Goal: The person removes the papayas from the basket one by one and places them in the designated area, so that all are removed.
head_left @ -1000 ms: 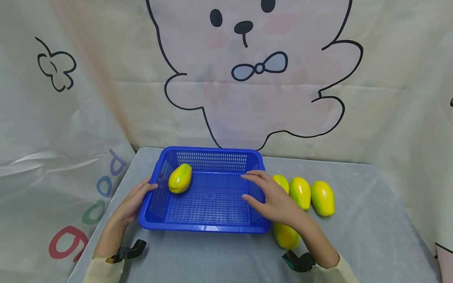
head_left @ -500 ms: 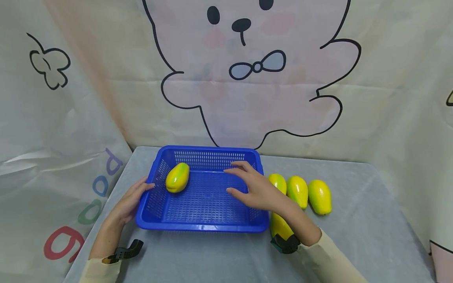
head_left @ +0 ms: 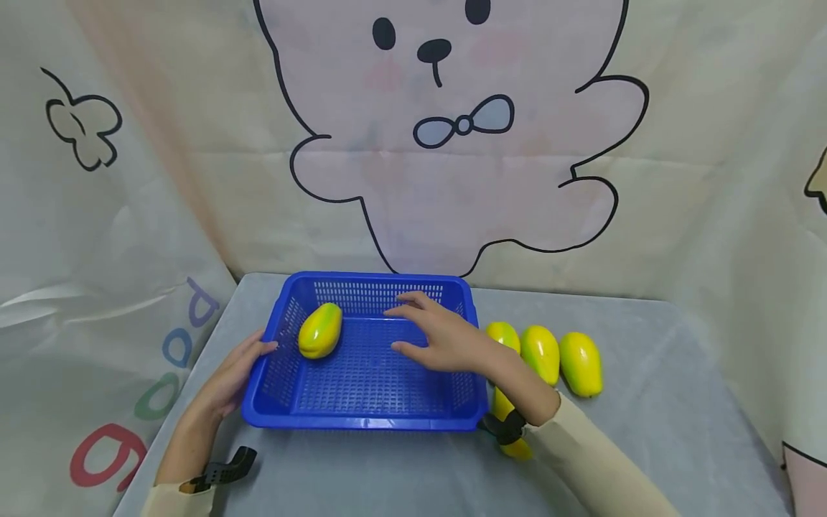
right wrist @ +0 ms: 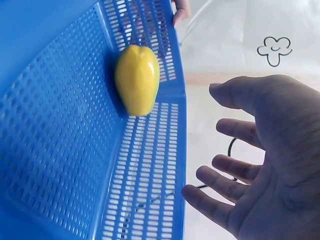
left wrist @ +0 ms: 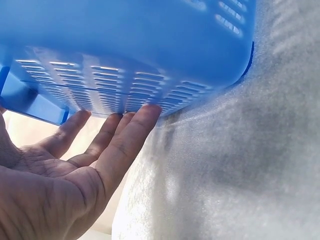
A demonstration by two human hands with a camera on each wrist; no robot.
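A blue slotted plastic basket [head_left: 362,422] stands on the grey table, one yellow-green papaya [head_left: 320,331] lying at its left side. At the basket's left rim, my left hand [head_left: 231,377] holds on: a digit crosses the rim in the head view, while extended fingers [left wrist: 127,140] touch the outer slotted wall in the left wrist view. My right hand [head_left: 436,334] hovers over the basket's right half, fingers spread and gently bent, nothing in it. In the right wrist view the papaya [right wrist: 137,80] is apart from the right hand [right wrist: 260,160].
Right of the basket, three papayas stand in a row: left [head_left: 503,335], middle [head_left: 540,355] and right [head_left: 581,364]. Another papaya [head_left: 517,449] lies nearer, partly behind the right wrist's black strap [head_left: 507,429]. A printed cloth [head_left: 536,194] hangs behind the table.
My right hand has moved left, from the basket's right rim to above its inside, still holding nothing. The left hand stays at the left rim. The view has shifted slightly.
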